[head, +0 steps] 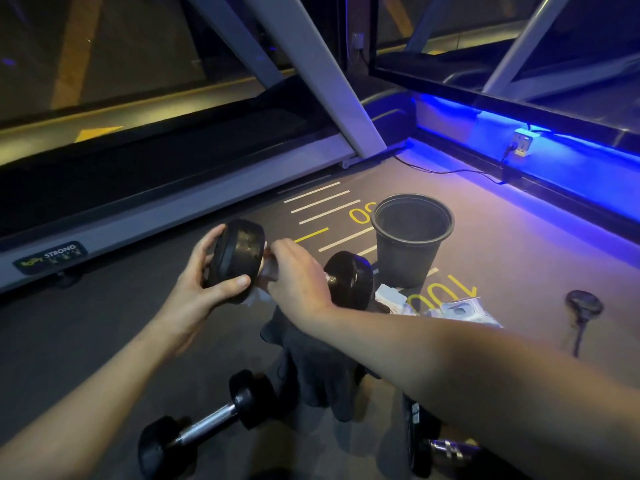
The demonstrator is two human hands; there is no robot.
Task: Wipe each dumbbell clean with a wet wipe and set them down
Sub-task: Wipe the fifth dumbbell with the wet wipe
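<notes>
Right forearm [450,368] crosses low, right hand [298,275] wrapping wipe [258,296] round dumbbell [349,277] handle, left hand [204,282] gripping its head

I see the held dumbbell [294,265] up off the floor [104,341], between my left hand [204,285] and right hand [298,282]. Behind it stands a bucket [410,237]. Below, a cloth [318,358] lies between a second dumbbell [207,420] at left and a third dumbbell [433,448] at right.
</notes>
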